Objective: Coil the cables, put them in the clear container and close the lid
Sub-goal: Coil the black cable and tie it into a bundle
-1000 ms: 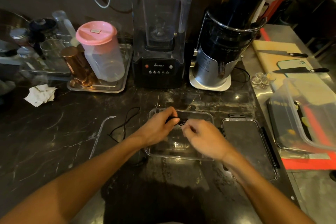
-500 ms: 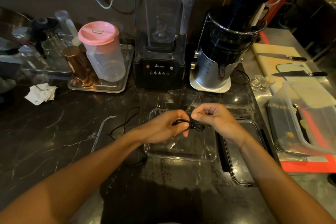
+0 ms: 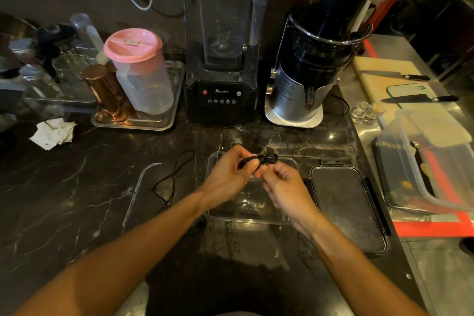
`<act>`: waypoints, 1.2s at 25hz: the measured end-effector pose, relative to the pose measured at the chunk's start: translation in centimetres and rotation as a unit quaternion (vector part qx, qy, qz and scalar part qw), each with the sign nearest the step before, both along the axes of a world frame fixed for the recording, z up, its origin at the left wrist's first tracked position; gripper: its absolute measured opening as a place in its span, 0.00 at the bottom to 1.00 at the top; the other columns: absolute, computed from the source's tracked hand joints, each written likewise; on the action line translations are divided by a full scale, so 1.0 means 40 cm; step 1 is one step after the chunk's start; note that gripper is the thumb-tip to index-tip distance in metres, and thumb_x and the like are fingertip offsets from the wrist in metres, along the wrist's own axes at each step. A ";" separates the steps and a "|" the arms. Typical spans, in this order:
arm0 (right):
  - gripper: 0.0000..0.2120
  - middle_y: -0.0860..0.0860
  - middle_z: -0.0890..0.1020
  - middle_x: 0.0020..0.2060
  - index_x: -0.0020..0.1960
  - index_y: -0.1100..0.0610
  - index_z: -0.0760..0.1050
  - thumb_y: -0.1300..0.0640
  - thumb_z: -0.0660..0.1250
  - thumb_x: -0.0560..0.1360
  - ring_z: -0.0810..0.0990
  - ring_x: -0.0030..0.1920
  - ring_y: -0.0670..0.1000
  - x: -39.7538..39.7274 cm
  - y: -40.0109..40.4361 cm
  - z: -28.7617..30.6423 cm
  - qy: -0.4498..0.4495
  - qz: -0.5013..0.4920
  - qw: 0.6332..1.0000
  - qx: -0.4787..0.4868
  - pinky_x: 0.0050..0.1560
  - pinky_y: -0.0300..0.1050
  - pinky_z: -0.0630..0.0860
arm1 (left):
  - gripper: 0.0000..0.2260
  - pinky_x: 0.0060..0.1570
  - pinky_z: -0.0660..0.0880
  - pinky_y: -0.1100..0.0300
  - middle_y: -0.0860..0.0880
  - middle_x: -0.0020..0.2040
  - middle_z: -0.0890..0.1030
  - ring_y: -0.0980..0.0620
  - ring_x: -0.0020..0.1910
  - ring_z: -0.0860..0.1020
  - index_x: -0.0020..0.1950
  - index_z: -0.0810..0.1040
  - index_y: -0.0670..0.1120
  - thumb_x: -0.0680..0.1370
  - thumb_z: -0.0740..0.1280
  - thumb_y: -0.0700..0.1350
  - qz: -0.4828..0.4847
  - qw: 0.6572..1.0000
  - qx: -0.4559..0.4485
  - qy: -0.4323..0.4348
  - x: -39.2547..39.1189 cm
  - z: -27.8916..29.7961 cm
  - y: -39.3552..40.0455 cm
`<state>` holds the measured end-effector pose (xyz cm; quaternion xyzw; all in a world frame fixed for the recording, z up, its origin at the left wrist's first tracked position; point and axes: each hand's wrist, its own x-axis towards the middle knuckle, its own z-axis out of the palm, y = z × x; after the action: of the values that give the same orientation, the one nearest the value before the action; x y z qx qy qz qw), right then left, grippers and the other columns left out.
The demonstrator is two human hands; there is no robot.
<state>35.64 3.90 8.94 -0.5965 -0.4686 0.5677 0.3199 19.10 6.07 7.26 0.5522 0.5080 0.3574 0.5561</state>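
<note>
Both hands meet above the clear container (image 3: 246, 210). Her or his left hand (image 3: 230, 174) has its fingers curled round a small black cable bundle (image 3: 264, 159), already coiled and wound at its middle, and holds it just over the far part of the container. The right hand (image 3: 284, 187) is beside it with the fingers curled in; its fingertips are very near the bundle, but I cannot tell if they pinch an end of the cable or hold nothing.

One second cable (image 3: 174, 182) — thin, black, not coiled — lies loose on the dark marble tabletop (image 3: 64, 208), left of the container. The container is open, and its lid (image 3: 348, 210) lies flat on the tabletop just to the right of it.

At the back stand two machines. The blender (image 3: 221, 59) carries the word "Blenders" on its black base, with one red button and a row of five small buttons under it. The juicer (image 3: 315, 59) next to it has a label, too small to read. One jug with a pink lid (image 3: 138, 69) and one copper cup (image 3: 107, 92) stand on a metal tray (image 3: 143, 124). On the right, two knives (image 3: 420, 98) lie on a cutting board (image 3: 379, 72), and three small glasses (image 3: 364, 113) stand near them.
</note>
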 end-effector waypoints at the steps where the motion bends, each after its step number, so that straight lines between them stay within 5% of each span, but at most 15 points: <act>1: 0.12 0.45 0.73 0.29 0.45 0.54 0.79 0.53 0.62 0.84 0.67 0.25 0.41 -0.005 -0.004 0.004 -0.067 0.019 0.997 0.027 0.27 0.36 0.63 | 0.03 0.40 0.72 0.61 0.51 0.41 0.84 0.61 0.35 0.77 0.54 0.75 0.46 0.83 0.65 0.45 0.010 0.999 0.004 0.034 0.001 -0.006 0.000; 4: 0.12 0.45 0.76 0.28 0.44 0.51 0.77 0.51 0.61 0.85 0.72 0.25 0.42 -0.018 -0.024 0.025 -0.232 0.104 0.962 0.099 0.29 0.39 0.66 | 0.04 0.40 0.75 0.63 0.50 0.42 0.83 0.64 0.36 0.80 0.54 0.74 0.48 0.84 0.65 0.47 0.019 0.996 0.013 0.091 0.004 0.000 -0.005; 7: 0.09 0.46 0.78 0.32 0.50 0.51 0.77 0.53 0.59 0.84 0.75 0.29 0.45 -0.001 -0.023 0.061 -0.374 0.193 0.888 0.184 0.32 0.43 0.67 | 0.03 0.28 0.72 0.67 0.48 0.41 0.85 0.63 0.28 0.77 0.52 0.74 0.48 0.83 0.66 0.46 0.022 0.993 0.022 0.114 -0.001 0.016 -0.004; 9: 0.08 0.46 0.80 0.33 0.54 0.50 0.78 0.54 0.60 0.84 0.78 0.33 0.49 0.014 -0.014 0.089 -0.405 0.246 0.853 0.220 0.35 0.49 0.72 | 0.03 0.29 0.76 0.64 0.48 0.42 0.85 0.61 0.29 0.77 0.51 0.75 0.49 0.82 0.68 0.45 -0.002 0.993 0.016 0.118 -0.013 0.018 -0.003; 11: 0.06 0.45 0.80 0.33 0.54 0.50 0.78 0.56 0.63 0.83 0.77 0.30 0.48 0.025 0.003 0.109 -0.321 0.238 0.894 0.202 0.34 0.49 0.75 | 0.02 0.35 0.79 0.58 0.49 0.40 0.85 0.57 0.33 0.80 0.50 0.78 0.48 0.81 0.70 0.45 -0.049 0.993 0.016 0.108 -0.022 0.012 -0.005; 14: 0.04 0.55 0.84 0.36 0.51 0.59 0.80 0.62 0.66 0.82 0.75 0.24 0.49 0.053 0.047 0.117 -0.039 0.154 0.987 0.032 0.27 0.44 0.76 | 0.02 0.36 0.73 0.65 0.53 0.37 0.83 0.62 0.33 0.77 0.51 0.81 0.48 0.80 0.71 0.44 -0.132 0.985 0.032 0.104 -0.019 0.022 -0.012; 19: 0.11 0.65 0.86 0.48 0.58 0.67 0.80 0.64 0.65 0.79 0.79 0.26 0.46 0.101 0.057 0.104 0.220 0.099 0.965 -0.099 0.31 0.42 0.82 | 0.02 0.36 0.72 0.61 0.52 0.37 0.83 0.56 0.33 0.75 0.50 0.83 0.46 0.79 0.72 0.41 -0.191 0.979 0.042 0.054 -0.022 0.052 0.001; 22: 0.12 0.60 0.86 0.42 0.57 0.67 0.81 0.62 0.66 0.77 0.73 0.23 0.43 0.104 0.051 0.076 0.243 0.075 0.961 -0.110 0.24 0.38 0.75 | 0.05 0.36 0.74 0.60 0.55 0.38 0.83 0.54 0.33 0.77 0.52 0.84 0.51 0.79 0.73 0.42 -0.220 0.973 0.048 0.044 -0.024 0.054 0.005; 25: 0.11 0.52 0.77 0.33 0.54 0.65 0.82 0.58 0.69 0.77 0.66 0.21 0.41 0.111 0.057 0.052 0.225 0.054 0.966 -0.117 0.20 0.34 0.64 | 0.05 0.41 0.78 0.61 0.51 0.42 0.85 0.53 0.40 0.83 0.55 0.82 0.41 0.80 0.71 0.37 -0.221 0.974 0.048 -0.018 -0.028 0.047 0.008; 30: 0.14 0.55 0.70 0.33 0.52 0.66 0.78 0.55 0.73 0.77 0.64 0.21 0.42 0.110 0.043 0.026 0.259 0.046 0.954 -0.145 0.19 0.34 0.62 | 0.05 0.39 0.74 0.63 0.48 0.41 0.84 0.56 0.35 0.76 0.52 0.81 0.45 0.80 0.69 0.36 -0.175 0.971 -0.001 -0.162 -0.036 0.041 0.009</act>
<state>40.03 5.63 9.98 -0.4472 -0.3092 0.7785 0.3137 17.65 6.42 8.89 0.5664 0.3067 0.3388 0.6858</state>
